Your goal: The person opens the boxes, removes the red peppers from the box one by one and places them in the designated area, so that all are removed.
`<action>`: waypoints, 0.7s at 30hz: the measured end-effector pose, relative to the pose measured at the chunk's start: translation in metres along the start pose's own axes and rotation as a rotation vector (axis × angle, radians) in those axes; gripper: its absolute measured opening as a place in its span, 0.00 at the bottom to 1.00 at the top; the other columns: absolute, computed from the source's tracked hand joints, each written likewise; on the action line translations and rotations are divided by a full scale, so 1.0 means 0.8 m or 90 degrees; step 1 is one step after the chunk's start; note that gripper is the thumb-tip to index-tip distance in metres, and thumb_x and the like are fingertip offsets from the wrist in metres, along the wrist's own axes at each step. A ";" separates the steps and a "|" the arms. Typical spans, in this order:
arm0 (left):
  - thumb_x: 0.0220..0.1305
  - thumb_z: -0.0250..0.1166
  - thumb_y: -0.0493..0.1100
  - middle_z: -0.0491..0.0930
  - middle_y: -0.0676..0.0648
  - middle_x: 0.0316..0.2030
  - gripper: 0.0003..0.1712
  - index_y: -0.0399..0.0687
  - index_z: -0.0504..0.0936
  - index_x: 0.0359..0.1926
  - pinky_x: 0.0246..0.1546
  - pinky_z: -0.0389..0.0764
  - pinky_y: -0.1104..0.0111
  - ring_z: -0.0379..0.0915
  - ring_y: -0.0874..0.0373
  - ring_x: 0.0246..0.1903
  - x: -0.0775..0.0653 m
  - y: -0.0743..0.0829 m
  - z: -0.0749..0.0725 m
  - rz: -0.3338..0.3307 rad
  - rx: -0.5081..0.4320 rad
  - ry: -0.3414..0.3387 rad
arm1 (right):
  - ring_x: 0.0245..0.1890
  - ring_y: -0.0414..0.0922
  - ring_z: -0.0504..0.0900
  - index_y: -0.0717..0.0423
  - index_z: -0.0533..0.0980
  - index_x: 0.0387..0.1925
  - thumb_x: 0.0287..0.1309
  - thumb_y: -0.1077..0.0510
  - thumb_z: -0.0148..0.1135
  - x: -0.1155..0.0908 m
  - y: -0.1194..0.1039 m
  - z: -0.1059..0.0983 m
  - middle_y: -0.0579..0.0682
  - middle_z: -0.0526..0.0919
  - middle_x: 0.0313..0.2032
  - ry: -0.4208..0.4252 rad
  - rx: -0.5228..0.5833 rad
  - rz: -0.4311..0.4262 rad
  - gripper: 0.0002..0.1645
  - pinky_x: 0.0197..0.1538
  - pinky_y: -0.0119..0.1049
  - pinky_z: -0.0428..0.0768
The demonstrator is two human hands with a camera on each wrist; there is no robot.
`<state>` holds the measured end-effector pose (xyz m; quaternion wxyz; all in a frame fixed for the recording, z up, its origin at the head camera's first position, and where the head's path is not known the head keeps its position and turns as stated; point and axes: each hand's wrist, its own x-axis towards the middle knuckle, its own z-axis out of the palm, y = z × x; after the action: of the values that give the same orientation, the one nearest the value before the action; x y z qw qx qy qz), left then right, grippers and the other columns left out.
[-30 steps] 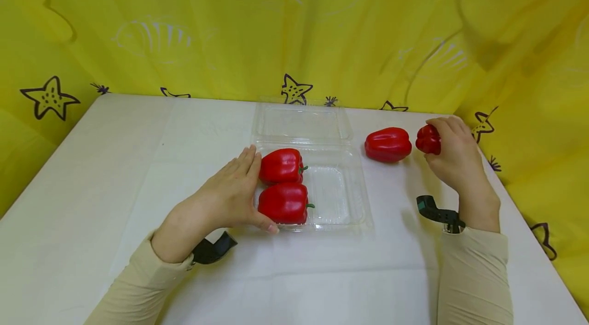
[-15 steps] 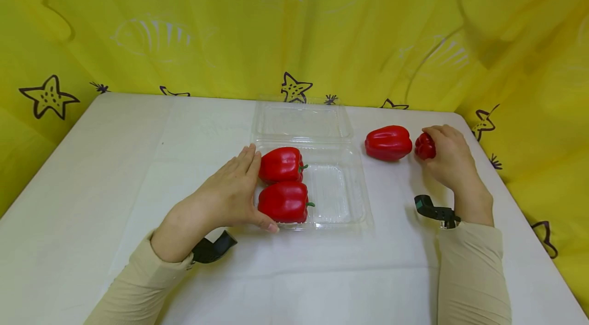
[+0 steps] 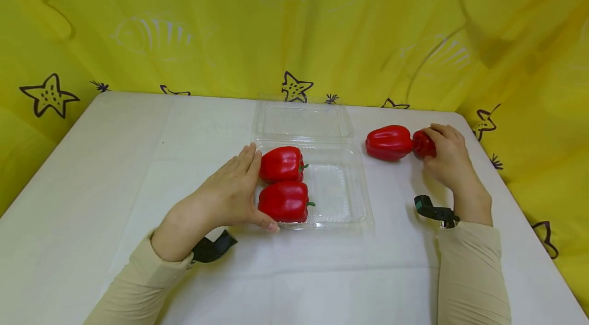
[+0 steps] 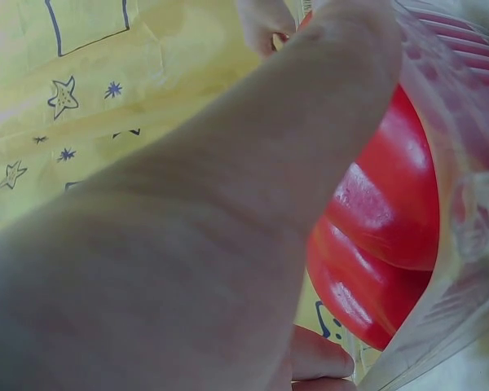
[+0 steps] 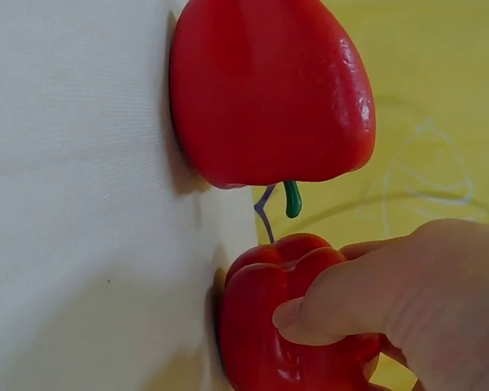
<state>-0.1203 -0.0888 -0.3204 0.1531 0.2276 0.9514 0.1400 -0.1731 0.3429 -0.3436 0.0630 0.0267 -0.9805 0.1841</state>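
My right hand grips a red bell pepper at the right of the table, thumb pressed on its side. Part of that pepper is hidden behind the hand. Just left of it lies another red bell pepper, whose green stem shows in the right wrist view. My left hand rests along the left side of a clear plastic clamshell box, fingers extended and thumb at the front corner. Inside the box's left half, two red bell peppers, a rear one and a front one, lie side by side with stems pointing right.
The box's clear lid lies folded back toward the rear of the white-covered table. Behind and to the right hangs a yellow curtain with sea-creature drawings.
My right hand has shifted slightly left and toward the front, and its pepper has turned and come closer to the pepper beside it. My left hand has stayed in place.
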 end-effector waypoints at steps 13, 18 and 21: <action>0.36 0.77 0.72 0.42 0.34 0.78 0.80 0.30 0.45 0.76 0.76 0.52 0.48 0.35 0.39 0.78 0.000 0.000 -0.002 0.006 -0.001 0.002 | 0.72 0.69 0.51 0.70 0.68 0.64 0.56 0.72 0.56 -0.010 -0.039 -0.029 0.70 0.59 0.69 0.103 0.060 -0.005 0.31 0.71 0.70 0.54; 0.36 0.77 0.72 0.42 0.33 0.78 0.81 0.30 0.45 0.76 0.76 0.52 0.48 0.36 0.39 0.78 -0.001 0.000 -0.002 0.007 0.003 0.005 | 0.75 0.64 0.47 0.65 0.66 0.68 0.59 0.70 0.57 -0.013 -0.064 -0.034 0.63 0.55 0.74 0.119 0.073 -0.007 0.34 0.69 0.70 0.58; 0.36 0.77 0.72 0.42 0.33 0.78 0.81 0.29 0.45 0.76 0.76 0.52 0.48 0.36 0.39 0.78 -0.001 0.000 -0.001 0.008 0.003 0.004 | 0.75 0.63 0.49 0.65 0.67 0.67 0.58 0.70 0.58 -0.015 -0.078 -0.035 0.63 0.56 0.73 0.137 0.081 -0.032 0.33 0.69 0.69 0.61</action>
<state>-0.1199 -0.0898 -0.3192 0.1486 0.2333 0.9508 0.1394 -0.1529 0.2950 -0.2973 0.1708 0.0353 -0.9534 0.2460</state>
